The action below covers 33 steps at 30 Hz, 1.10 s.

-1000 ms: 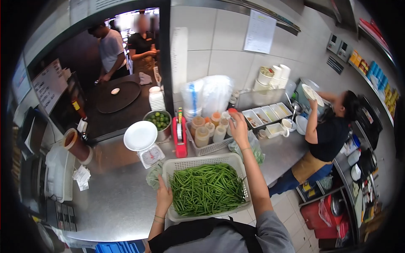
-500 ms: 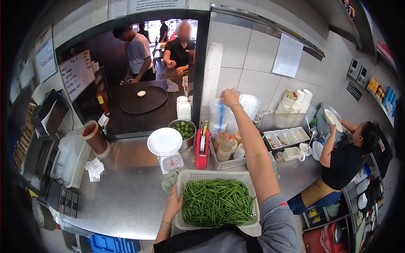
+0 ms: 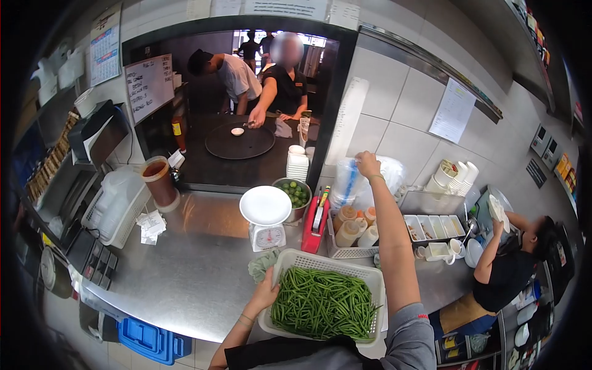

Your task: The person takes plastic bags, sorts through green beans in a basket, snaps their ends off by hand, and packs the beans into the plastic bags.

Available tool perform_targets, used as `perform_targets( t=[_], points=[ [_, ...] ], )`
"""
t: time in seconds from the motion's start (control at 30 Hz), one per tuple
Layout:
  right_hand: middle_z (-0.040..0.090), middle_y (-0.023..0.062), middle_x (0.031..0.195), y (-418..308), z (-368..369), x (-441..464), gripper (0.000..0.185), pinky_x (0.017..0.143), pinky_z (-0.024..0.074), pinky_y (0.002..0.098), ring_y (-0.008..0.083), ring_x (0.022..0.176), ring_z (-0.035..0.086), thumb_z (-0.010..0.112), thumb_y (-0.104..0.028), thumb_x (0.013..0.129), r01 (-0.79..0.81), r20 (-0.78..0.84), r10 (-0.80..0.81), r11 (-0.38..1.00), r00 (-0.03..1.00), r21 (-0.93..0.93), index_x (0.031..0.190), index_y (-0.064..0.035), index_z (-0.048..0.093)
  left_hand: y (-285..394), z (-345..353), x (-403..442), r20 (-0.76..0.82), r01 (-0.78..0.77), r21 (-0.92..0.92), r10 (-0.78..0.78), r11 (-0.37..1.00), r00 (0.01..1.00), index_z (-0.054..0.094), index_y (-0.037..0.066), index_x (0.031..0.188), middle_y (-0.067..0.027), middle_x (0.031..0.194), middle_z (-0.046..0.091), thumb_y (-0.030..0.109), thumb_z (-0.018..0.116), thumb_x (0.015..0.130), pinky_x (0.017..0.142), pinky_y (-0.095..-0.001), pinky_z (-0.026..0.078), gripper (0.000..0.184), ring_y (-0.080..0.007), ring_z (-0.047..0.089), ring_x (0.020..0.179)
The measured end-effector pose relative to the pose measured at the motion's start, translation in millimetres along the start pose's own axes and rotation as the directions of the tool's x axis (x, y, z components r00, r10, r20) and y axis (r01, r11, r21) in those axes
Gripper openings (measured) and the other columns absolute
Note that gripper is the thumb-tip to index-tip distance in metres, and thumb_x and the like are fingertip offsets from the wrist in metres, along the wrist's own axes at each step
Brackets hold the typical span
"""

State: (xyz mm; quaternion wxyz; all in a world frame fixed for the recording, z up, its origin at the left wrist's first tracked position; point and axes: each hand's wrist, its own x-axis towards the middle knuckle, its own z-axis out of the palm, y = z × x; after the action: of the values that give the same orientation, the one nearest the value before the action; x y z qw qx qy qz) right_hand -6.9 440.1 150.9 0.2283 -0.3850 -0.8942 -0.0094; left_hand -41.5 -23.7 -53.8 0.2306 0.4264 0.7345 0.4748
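My left hand (image 3: 265,292) is closed on the left rim of a white perforated basket (image 3: 377,279) full of green beans (image 3: 325,303). A pale green cloth (image 3: 263,265) lies against the same hand. My right hand (image 3: 368,164) is raised over the bottles, its fingers closed at the clear plastic bags (image 3: 390,176) by the wall; whether it grips a bag is too small to tell. Below that arm, squeeze bottles (image 3: 349,232) stand in a crate, beside a red tape dispenser (image 3: 315,222).
A scale (image 3: 267,235) with a white plate and a bowl of green limes (image 3: 296,193) stand behind the basket. A jar of red sauce (image 3: 161,184) is at left. One person (image 3: 515,265) works at right; another (image 3: 285,92) reaches over a round tray (image 3: 240,143) beyond the opening.
My right hand has moved from over the bottles to the plastic bags. The view has turned, shifting the counter items rightward. The person beyond the opening has stretched an arm toward the small bowl on the tray.
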Motion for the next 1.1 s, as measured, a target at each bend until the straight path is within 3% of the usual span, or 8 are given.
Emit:
perform_targets(
  t=[0.2, 0.33, 0.47, 0.67, 0.73, 0.83, 1.0, 1.1],
  points=[
    [0.063, 0.0061, 0.088, -5.8, 4.3, 5.9, 0.012, 0.081, 0.0435, 0.0505, 0.0278, 0.093, 0.058, 0.054, -0.016, 0.084, 0.029, -0.153, -0.040, 0.997, 0.987, -0.072, 0.080, -0.0119, 0.065, 1.0, -0.2, -0.4, -0.002, 0.021, 0.035, -0.021, 0.999, 1.000, 0.021, 0.001, 0.139, -0.0340, 0.112, 0.054, 0.010, 0.051, 0.086, 0.091, -0.0468, 0.042, 0.062, -0.0477, 0.053, 0.105],
    [0.058, 0.0065, 0.108, -19.6, -1.2, -5.9, 0.022, 0.082, 0.0428, 0.0490, 0.0269, 0.100, 0.055, 0.063, -0.014, 0.078, 0.082, -0.324, -0.092, 0.996, 0.942, -0.046, 0.100, -0.0157, 0.062, -0.5, 1.3, -1.2, 0.009, 0.064, 0.110, -0.066, 0.992, 0.998, 0.026, 0.001, 0.137, -0.0310, 0.100, 0.059, 0.015, 0.053, 0.087, 0.083, -0.0487, 0.045, 0.059, -0.0474, 0.057, 0.093],
    [0.053, 0.0113, 0.114, -53.0, -30.9, -48.3, 0.035, 0.090, 0.0422, 0.0406, 0.0300, 0.105, 0.052, 0.064, -0.006, 0.077, 0.462, -0.432, -0.312, 0.834, 0.846, 0.303, 0.111, -0.0074, 0.055, 47.3, -50.9, 4.2, 0.182, -0.066, 0.515, -0.034, 0.855, 0.983, 0.048, 0.006, 0.124, -0.0218, 0.087, 0.065, 0.022, 0.057, 0.086, 0.072, -0.0480, 0.049, 0.042, -0.0414, 0.062, 0.080],
    [0.061, 0.0129, 0.101, -87.8, -114.9, -188.1, 0.025, 0.084, 0.0453, 0.0359, 0.0260, 0.096, 0.059, 0.062, -0.011, 0.084, 0.379, 0.091, -0.580, 0.635, 0.810, 0.674, 0.108, -0.0034, 0.060, 106.9, -151.5, 124.5, -0.289, -0.335, 0.312, 0.424, 0.889, 0.858, 0.067, 0.000, 0.085, -0.0144, 0.077, 0.067, 0.007, 0.055, 0.085, 0.064, -0.0341, 0.051, 0.013, -0.0278, 0.066, 0.072],
    [0.063, 0.0117, 0.097, -83.1, -131.7, -226.1, 0.022, 0.080, 0.0465, 0.0355, 0.0250, 0.092, 0.061, 0.063, -0.012, 0.084, 0.447, 0.044, -0.630, 0.597, 0.776, 0.667, 0.104, -0.0027, 0.062, 89.3, -175.1, 201.5, -0.412, -0.401, 0.370, 0.534, 0.838, 0.738, 0.065, 0.004, 0.082, -0.0133, 0.084, 0.065, 0.009, 0.054, 0.084, 0.072, -0.0421, 0.048, 0.013, -0.0339, 0.061, 0.079],
    [0.066, 0.0117, 0.093, -64.8, -151.7, -281.3, 0.018, 0.077, 0.0485, 0.0328, 0.0232, 0.087, 0.063, 0.062, -0.008, 0.083, 0.327, 0.055, -0.496, 0.648, 0.867, 0.688, 0.099, 0.0004, 0.065, 53.8, -197.4, 292.2, -0.451, -0.039, 0.610, 0.387, 0.792, 0.804, 0.059, 0.006, 0.110, -0.0113, 0.128, 0.049, 0.013, 0.054, 0.085, 0.084, -0.0470, 0.045, 0.026, -0.0374, 0.050, 0.105],
    [0.062, 0.0104, 0.069, -10.6, -135.6, -360.5, 0.021, 0.060, 0.0460, 0.0305, 0.0220, 0.063, 0.060, 0.067, -0.015, 0.082, 0.117, -0.059, -0.103, 0.787, 0.993, 0.605, 0.095, 0.0012, 0.064, 14.7, -215.0, 377.7, -0.548, 0.293, 0.700, 0.228, 0.651, 0.805, 0.039, 0.005, 0.134, -0.0132, 0.143, 0.031, 0.027, 0.051, 0.089, 0.093, -0.0548, 0.036, 0.052, -0.0345, 0.041, 0.119],
    [0.067, 0.0108, 0.087, 25.8, -128.3, -421.6, 0.017, 0.075, 0.0461, 0.0299, 0.0133, 0.082, 0.057, 0.057, -0.012, 0.089, -0.289, 0.095, 0.294, 0.737, 0.951, 0.611, 0.100, -0.0026, 0.067, 2.7, -218.9, 402.0, -0.603, 0.411, 0.727, 0.225, 0.550, 0.765, 0.044, 0.007, 0.131, -0.0120, 0.134, 0.045, 0.036, 0.047, 0.092, 0.090, -0.0500, 0.040, 0.048, -0.0307, 0.047, 0.113]
  ],
)
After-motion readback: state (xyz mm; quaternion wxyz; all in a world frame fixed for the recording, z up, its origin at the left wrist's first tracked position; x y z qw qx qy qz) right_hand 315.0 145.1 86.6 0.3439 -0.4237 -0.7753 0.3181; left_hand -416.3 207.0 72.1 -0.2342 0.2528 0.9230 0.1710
